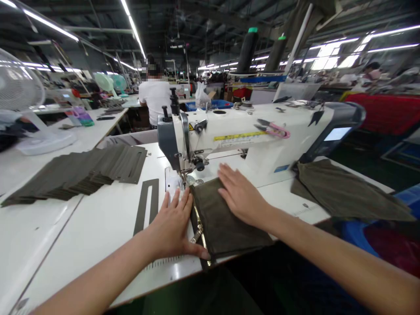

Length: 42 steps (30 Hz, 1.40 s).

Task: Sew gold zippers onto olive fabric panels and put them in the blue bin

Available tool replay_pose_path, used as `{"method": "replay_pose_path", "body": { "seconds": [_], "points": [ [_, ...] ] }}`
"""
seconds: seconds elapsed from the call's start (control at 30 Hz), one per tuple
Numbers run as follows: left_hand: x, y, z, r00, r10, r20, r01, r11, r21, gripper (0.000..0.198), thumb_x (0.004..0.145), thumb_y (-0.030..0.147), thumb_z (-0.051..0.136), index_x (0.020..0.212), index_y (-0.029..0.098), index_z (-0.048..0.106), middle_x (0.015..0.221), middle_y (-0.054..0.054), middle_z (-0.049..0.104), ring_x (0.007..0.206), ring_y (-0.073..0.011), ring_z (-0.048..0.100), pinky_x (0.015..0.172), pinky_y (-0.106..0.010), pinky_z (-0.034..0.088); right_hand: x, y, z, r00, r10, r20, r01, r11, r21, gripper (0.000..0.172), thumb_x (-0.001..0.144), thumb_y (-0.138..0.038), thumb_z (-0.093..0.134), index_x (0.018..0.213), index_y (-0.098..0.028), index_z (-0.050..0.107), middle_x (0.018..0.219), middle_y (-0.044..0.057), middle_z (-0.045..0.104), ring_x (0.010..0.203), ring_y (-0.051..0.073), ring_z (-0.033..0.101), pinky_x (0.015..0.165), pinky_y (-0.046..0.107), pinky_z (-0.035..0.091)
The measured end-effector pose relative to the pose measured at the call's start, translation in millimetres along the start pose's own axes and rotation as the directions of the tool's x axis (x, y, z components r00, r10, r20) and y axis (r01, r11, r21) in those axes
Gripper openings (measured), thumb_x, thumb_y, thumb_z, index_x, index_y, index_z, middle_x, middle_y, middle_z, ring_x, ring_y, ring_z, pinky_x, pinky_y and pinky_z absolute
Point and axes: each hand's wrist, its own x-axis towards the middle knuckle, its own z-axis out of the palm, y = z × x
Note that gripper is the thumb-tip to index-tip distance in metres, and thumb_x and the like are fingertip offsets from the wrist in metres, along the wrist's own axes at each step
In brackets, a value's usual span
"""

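An olive fabric pouch [223, 221] with a gold zipper [200, 229] along its left edge lies on the white sewing table [82, 249], just in front of the needle and presser foot [183, 178] of a white industrial sewing machine [229, 131]. My right hand [241, 194] rests flat on the pouch, fingers spread. My left hand [173, 227] lies open beside the zipper, with its thumb reaching along the pouch's lower left edge. Neither hand visibly grips the fabric.
A stack of olive cut pieces [78, 173] and a slotted olive strip [146, 205] lie on the table at left. Pink-handled thread snips [274, 129] rest on the machine. A loose olive fabric piece [348, 192] hangs at right. A co-worker in a white shirt [155, 100] sits beyond.
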Motion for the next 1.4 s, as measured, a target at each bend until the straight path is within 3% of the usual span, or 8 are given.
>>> {"method": "replay_pose_path", "body": {
  "seconds": [0.17, 0.37, 0.47, 0.6, 0.7, 0.93, 1.27, 1.4],
  "points": [
    [-20, 8, -2.4, 0.997, 0.054, -0.058, -0.056, 0.998, -0.041, 0.098, 0.065, 0.069, 0.053, 0.136, 0.007, 0.026, 0.144, -0.017, 0.015, 0.132, -0.0372, 0.007, 0.105, -0.058, 0.002, 1, -47, 19, 0.980, -0.193, 0.044, 0.184, 0.971, 0.156, 0.046, 0.089, -0.022, 0.027, 0.131, -0.006, 0.038, 0.140, 0.014, 0.032, 0.130, 0.021, 0.025, 0.106, 0.044, 0.024],
    [-77, 37, -8.4, 0.969, 0.236, -0.068, -0.244, 0.960, -0.141, 0.041, 0.082, 0.028, 0.052, 0.122, 0.021, 0.048, 0.134, -0.004, 0.043, 0.126, -0.0224, 0.034, 0.109, -0.051, -0.001, -1, -41, 32, 0.979, -0.203, 0.033, 0.196, 0.968, 0.158, 0.046, 0.090, -0.023, 0.026, 0.131, -0.005, 0.039, 0.140, 0.013, 0.031, 0.130, 0.021, 0.025, 0.106, 0.043, 0.023],
    [-94, 26, -4.8, 0.959, 0.255, -0.121, -0.265, 0.961, -0.075, 0.044, 0.084, 0.030, 0.051, 0.127, 0.024, 0.043, 0.132, -0.003, 0.046, 0.125, -0.0207, 0.036, 0.110, -0.049, 0.003, -2, -41, 31, 0.979, -0.202, 0.019, 0.196, 0.968, 0.155, 0.046, 0.089, -0.022, 0.027, 0.131, -0.005, 0.039, 0.140, 0.013, 0.031, 0.130, 0.020, 0.025, 0.106, 0.044, 0.024],
    [-106, -13, 19.3, 0.931, 0.031, -0.364, 0.005, 0.995, 0.100, 0.085, 0.077, 0.050, 0.055, 0.140, 0.012, 0.012, 0.142, -0.019, 0.022, 0.130, -0.0351, 0.022, 0.102, -0.059, 0.020, -2, -45, 28, 0.980, -0.196, 0.042, 0.189, 0.974, 0.126, 0.047, 0.089, -0.024, 0.029, 0.131, -0.005, 0.039, 0.139, 0.013, 0.032, 0.130, 0.021, 0.025, 0.105, 0.045, 0.025],
    [-113, -26, 40.7, 0.922, 0.083, -0.378, -0.023, 0.987, 0.159, 0.094, 0.071, 0.055, 0.057, 0.140, 0.011, 0.013, 0.141, -0.021, 0.025, 0.126, -0.0382, 0.029, 0.096, -0.055, 0.034, -2, -46, 26, 0.982, -0.186, 0.026, 0.181, 0.974, 0.134, 0.047, 0.088, -0.024, 0.031, 0.131, -0.007, 0.039, 0.139, 0.012, 0.033, 0.130, 0.020, 0.026, 0.105, 0.045, 0.026],
    [-111, -13, 42.4, 0.929, 0.003, -0.370, 0.048, 0.991, 0.128, 0.079, 0.067, 0.039, 0.061, 0.137, 0.017, 0.029, 0.141, -0.015, 0.030, 0.125, -0.0371, 0.031, 0.098, -0.050, 0.034, 0, -46, 22, 0.977, -0.212, 0.039, 0.204, 0.969, 0.140, 0.045, 0.087, -0.021, 0.035, 0.132, -0.013, 0.039, 0.139, 0.006, 0.036, 0.129, 0.019, 0.028, 0.105, 0.044, 0.026],
    [-91, -41, 42.5, 0.908, 0.015, -0.419, -0.013, 1.000, 0.007, 0.049, 0.083, 0.011, 0.037, 0.131, 0.021, 0.040, 0.143, -0.010, 0.026, 0.128, -0.0279, 0.030, 0.099, -0.047, 0.037, 2, -41, 27, 0.976, -0.219, -0.003, 0.217, 0.962, 0.166, 0.046, 0.087, -0.019, 0.033, 0.132, -0.010, 0.039, 0.138, 0.010, 0.035, 0.129, 0.019, 0.028, 0.105, 0.044, 0.027],
    [-73, -53, 36.3, 0.878, 0.038, -0.477, -0.047, 0.999, -0.007, 0.037, 0.086, 0.014, 0.035, 0.117, 0.020, 0.055, 0.123, -0.009, 0.054, 0.114, -0.0248, 0.050, 0.093, -0.047, 0.044, -1, -44, 28, 0.972, -0.232, 0.023, 0.228, 0.967, 0.114, 0.046, 0.088, -0.021, 0.031, 0.130, -0.008, 0.040, 0.138, 0.011, 0.036, 0.129, 0.020, 0.028, 0.105, 0.045, 0.026]
  ]
}}
